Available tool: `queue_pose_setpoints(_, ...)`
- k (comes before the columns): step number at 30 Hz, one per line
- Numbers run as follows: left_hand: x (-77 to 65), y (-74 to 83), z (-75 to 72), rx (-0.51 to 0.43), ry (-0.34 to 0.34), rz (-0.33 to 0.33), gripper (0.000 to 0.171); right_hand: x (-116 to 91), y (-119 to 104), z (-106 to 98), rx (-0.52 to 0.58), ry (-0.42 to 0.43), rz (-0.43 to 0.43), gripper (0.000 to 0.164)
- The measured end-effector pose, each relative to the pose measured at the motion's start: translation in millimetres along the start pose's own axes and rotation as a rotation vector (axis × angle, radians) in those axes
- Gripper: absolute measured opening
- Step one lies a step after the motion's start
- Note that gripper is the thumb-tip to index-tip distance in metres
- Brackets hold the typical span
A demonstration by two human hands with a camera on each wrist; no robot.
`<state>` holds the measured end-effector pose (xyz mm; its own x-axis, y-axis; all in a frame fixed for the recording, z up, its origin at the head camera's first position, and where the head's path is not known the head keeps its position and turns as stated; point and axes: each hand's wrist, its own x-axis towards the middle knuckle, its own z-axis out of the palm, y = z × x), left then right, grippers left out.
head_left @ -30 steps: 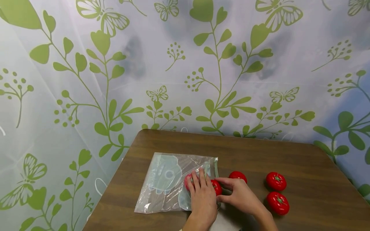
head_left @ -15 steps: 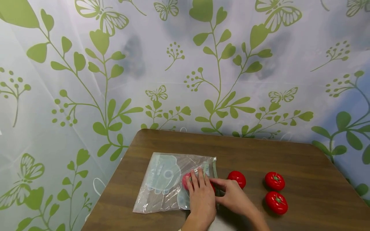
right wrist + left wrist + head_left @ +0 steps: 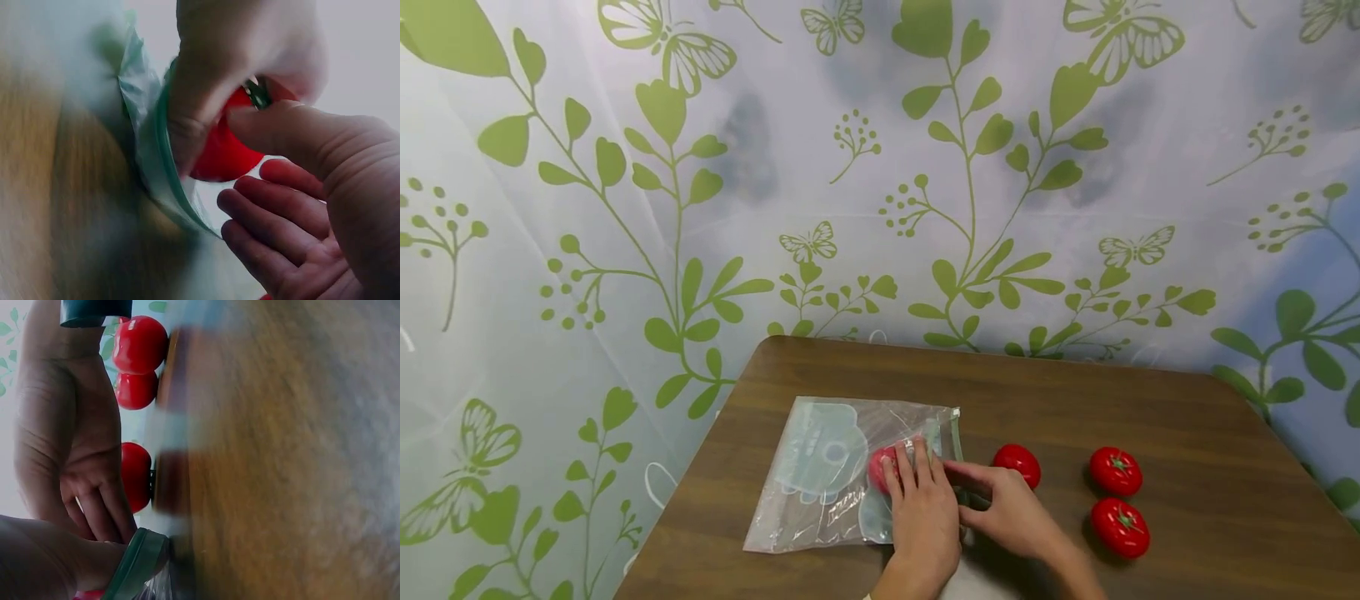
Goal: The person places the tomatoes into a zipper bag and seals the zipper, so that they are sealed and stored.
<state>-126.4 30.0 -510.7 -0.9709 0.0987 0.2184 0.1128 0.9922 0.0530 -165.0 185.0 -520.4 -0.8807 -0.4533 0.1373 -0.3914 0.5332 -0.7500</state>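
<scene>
A clear zip bag (image 3: 775, 521) with pale blue-green print lies flat, its green-edged mouth to the right. My left hand (image 3: 923, 512) rests on the bag with fingers spread over a tomato (image 3: 880, 468) inside it. Its thumb (image 3: 190, 134) hooks in behind the green zip edge (image 3: 132, 565), holding the mouth up. At that mouth, my right hand (image 3: 1011, 508) has thumb and index fingertip against a second glossy red tomato (image 3: 228, 150) with a green stem. In the head view this second tomato is hidden behind the hands.
Three more red tomatoes stand on the brown wooden table (image 3: 1045, 383): one tomato (image 3: 1018, 465) just beyond my right hand, then another tomato (image 3: 1116, 471) and a nearer tomato (image 3: 1120, 527) further right. A leaf-and-butterfly curtain (image 3: 865, 183) hangs behind the table's far edge.
My right hand has moved left against the bag mouth, pushing its tomato out of sight beside my left hand. The tomato inside has shifted slightly left under my left fingers.
</scene>
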Motion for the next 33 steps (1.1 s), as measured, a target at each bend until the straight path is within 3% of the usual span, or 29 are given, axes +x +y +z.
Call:
queue_pose_setpoints(7, -0.6, 1.9, -0.5, 0.011, 0.016, 0.002, 0.056, 2.8, 1.8, -2.2, 0.027, -0.018, -0.054, 0.05)
queue_pose_setpoints(16, -2.7, 1.9, -1.8, 0.008, 0.051, 0.018, 0.062, 15.3, 0.0, 10.0, -0.076, 0.033, -0.035, 0.047)
queue_pose_setpoints(26, -5.1, 0.4, 0.2, 0.013, 0.044, -0.004, 0.058, 27.6, 2.8, 34.8, 0.062, 0.055, -0.07, 0.013)
queue_pose_setpoints(30, -3.5, 0.0, 0.6, 0.006, 0.054, -0.011, 0.062, 28.6, 1.1, 32.2, 0.035, 0.043, -0.044, 0.017)
queue_pose_setpoints(33, -2.0, 1.0, -0.3, -0.007, 0.048, -0.016, 0.066, 27.7, -1.7, 24.7, -0.013, 0.008, -0.02, 0.03)
